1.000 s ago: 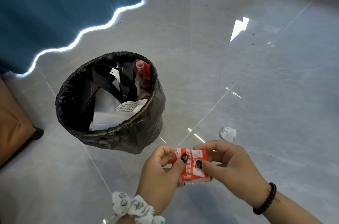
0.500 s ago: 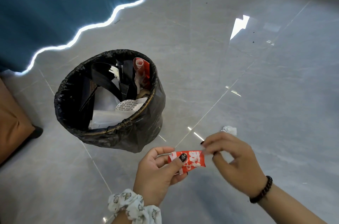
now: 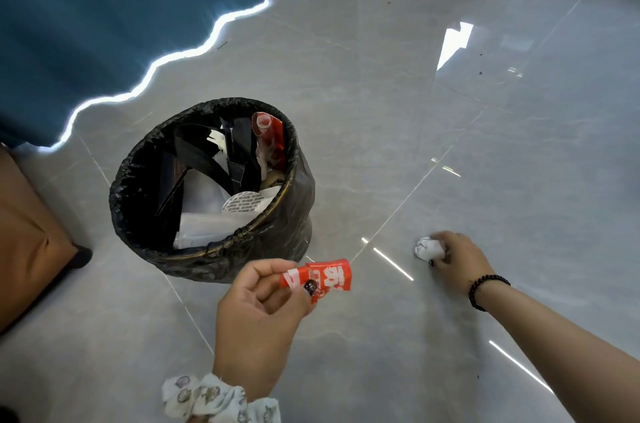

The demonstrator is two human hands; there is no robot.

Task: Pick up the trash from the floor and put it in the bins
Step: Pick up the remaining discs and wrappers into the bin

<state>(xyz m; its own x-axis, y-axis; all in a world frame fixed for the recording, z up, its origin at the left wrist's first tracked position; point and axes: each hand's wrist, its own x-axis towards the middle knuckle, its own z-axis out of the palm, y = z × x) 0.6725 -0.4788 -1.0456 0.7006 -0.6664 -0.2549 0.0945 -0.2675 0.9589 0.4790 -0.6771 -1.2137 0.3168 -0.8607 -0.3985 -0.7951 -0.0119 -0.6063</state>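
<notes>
- The left hand (image 3: 258, 315) pinched a red wrapper (image 3: 320, 279) between thumb and curled fingers (image 3: 273, 267), holding it in the air just in front of the bin (image 3: 211, 194), near its rim but not over the opening.
- The right hand (image 3: 457, 258) reached out low to the floor (image 3: 450, 132), its fingers curled round a crumpled white paper ball (image 3: 429, 248); whether the ball was lifted or lay on the tile could not be told.
- The red wrapper looked like thin, folded foil or plastic: very light, limp, probably a little slick. A pinch on its folded edge, as the left hand had it, should be enough, though it might flutter rather than drop straight, so letting go directly above the opening seemed wise.
- The paper ball looked soft, light and springy. It should crush a bit under the fingers and offer many creases to catch, so a loose grip all round it from above would likely hold it.
- Count of loose trash in view: one red wrapper and one white paper ball, two pieces, each in a hand.
- One bin was visible, lined with a black bag and already partly filled with white sheets, dark strips and another red packet.
- A blue curtain (image 3: 104, 7) hung beyond the bin, and a brown piece of furniture (image 3: 27, 235) stood at its left.
- The left wrist wore one patterned scrunchie (image 3: 214, 400); the right wrist wore one dark beaded bracelet (image 3: 486, 291).
</notes>
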